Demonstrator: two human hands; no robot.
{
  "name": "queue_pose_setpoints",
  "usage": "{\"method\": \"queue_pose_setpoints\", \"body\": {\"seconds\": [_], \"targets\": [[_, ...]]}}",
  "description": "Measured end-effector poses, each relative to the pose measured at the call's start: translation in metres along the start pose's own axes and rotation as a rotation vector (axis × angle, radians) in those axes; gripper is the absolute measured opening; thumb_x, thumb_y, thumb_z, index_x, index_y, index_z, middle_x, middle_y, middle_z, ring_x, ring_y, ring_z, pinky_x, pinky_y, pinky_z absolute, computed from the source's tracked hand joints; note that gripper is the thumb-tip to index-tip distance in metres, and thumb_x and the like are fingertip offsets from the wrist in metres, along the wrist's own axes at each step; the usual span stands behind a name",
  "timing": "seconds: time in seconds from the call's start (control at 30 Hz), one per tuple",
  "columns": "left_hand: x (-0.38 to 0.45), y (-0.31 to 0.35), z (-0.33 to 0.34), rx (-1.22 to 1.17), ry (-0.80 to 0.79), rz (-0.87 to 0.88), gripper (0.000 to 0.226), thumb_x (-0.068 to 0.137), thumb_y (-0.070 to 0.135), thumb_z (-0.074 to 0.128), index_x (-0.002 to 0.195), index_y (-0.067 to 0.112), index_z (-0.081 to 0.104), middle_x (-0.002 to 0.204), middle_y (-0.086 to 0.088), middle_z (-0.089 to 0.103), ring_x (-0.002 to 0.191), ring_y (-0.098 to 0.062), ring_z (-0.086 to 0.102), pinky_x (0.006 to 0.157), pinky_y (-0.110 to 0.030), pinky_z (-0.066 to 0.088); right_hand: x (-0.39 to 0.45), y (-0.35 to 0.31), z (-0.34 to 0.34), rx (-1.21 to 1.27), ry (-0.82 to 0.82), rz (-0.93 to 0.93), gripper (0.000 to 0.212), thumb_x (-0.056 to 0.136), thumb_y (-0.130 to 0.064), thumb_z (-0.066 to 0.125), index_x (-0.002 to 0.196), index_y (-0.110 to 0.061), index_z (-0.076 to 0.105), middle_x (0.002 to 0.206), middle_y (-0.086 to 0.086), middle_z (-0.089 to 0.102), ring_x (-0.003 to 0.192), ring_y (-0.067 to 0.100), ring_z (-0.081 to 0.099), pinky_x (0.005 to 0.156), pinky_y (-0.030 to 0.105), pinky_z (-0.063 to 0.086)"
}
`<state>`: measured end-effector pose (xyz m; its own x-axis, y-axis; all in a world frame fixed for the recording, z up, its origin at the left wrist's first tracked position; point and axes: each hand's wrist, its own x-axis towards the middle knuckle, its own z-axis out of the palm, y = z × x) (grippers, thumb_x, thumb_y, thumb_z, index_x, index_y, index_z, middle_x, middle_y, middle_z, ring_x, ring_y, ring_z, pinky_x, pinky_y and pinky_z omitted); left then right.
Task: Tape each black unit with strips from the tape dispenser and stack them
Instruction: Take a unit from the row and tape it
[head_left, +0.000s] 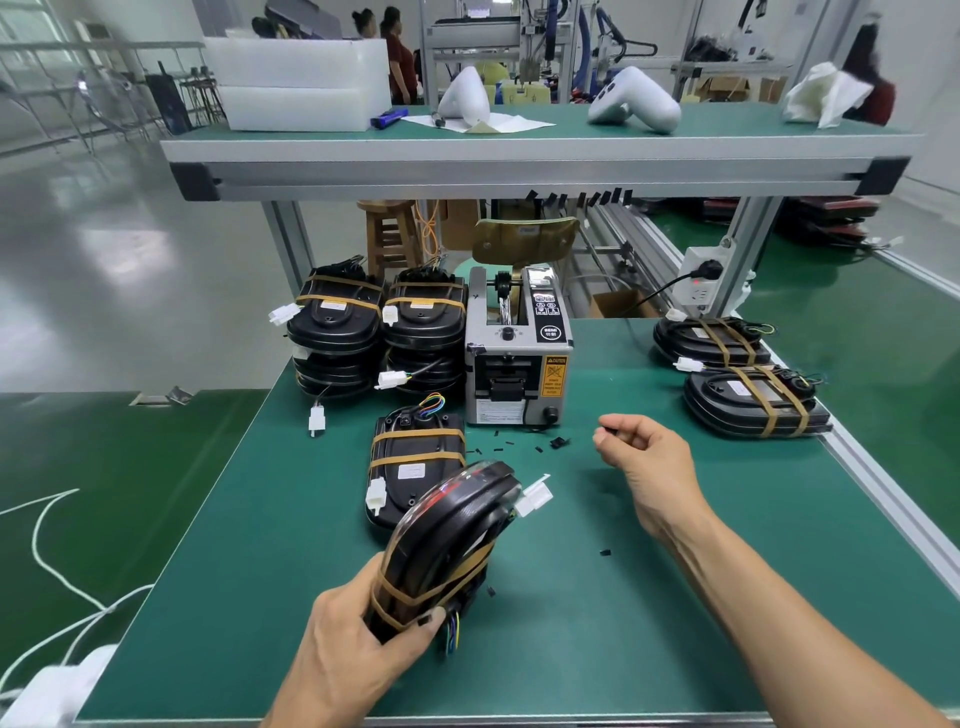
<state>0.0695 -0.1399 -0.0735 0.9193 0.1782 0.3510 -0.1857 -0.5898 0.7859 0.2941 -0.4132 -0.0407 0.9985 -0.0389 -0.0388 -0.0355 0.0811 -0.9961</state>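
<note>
Lower centre: the left hand (358, 639) grips a glossy black unit (447, 540), banded with tan rubber bands, tilted on edge, probably to expose its rim for taping. Right of centre: the right hand (639, 452) pinches a small black tape strip (609, 430) just beside the grey metal tape dispenser (517, 353). Finished stacks (379, 332) stand at centre left.

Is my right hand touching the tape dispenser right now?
Apart. The head view shows bare green table between the right hand and the tape dispenser; the hand pinches a small black strip.
</note>
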Motion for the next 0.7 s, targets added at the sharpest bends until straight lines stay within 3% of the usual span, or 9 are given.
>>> {"method": "queue_pose_setpoints", "body": {"seconds": [0.17,0.4,0.53,0.7], "targets": [[0.0,0.002,-0.001,0.0,0.001,-0.008,0.035,0.075,0.051,0.079,0.107,0.05,0.067,0.073,0.008,0.072,0.059,-0.015,0.056,0.063,-0.013,0.052,0.001,0.0,0.0,0.072,-0.013,0.02,0.013,0.09,0.001,0.076,0.097,-0.01,0.077,0.082,0.006,0.074,0.08,0.018,0.065,0.083,0.03,0.055],[-0.001,0.0,0.0,-0.019,-0.016,-0.019,0.033,0.076,0.05,0.08,0.107,0.048,0.068,0.073,0.009,0.073,0.058,-0.004,0.055,0.062,-0.012,0.05,-0.002,-0.008,0.001,0.135,-0.015,0.069,0.012,0.091,0.004,0.073,0.098,-0.005,0.075,0.086,0.011,0.075,0.079,0.019,0.068,0.078,0.031,0.055],[-0.001,-0.004,0.001,-0.015,-0.013,-0.024,0.029,0.076,0.05,0.081,0.102,0.046,0.068,0.07,0.008,0.07,0.058,-0.002,0.052,0.06,-0.015,0.05,-0.004,-0.011,-0.002,0.185,-0.031,0.125,0.011,0.093,0.0,0.072,0.099,-0.01,0.075,0.091,0.009,0.077,0.078,0.016,0.069,0.075,0.028,0.053],[-0.001,-0.008,0.002,-0.021,-0.019,-0.027,0.031,0.077,0.049,0.081,0.104,0.043,0.068,0.071,0.008,0.071,0.057,-0.006,0.054,0.06,-0.015,0.05,-0.004,-0.014,-0.004,0.229,-0.09,0.236,0.012,0.096,-0.012,0.07,0.099,-0.021,0.076,0.091,-0.002,0.076,0.087,0.013,0.069,0.082,0.031,0.047]]}}
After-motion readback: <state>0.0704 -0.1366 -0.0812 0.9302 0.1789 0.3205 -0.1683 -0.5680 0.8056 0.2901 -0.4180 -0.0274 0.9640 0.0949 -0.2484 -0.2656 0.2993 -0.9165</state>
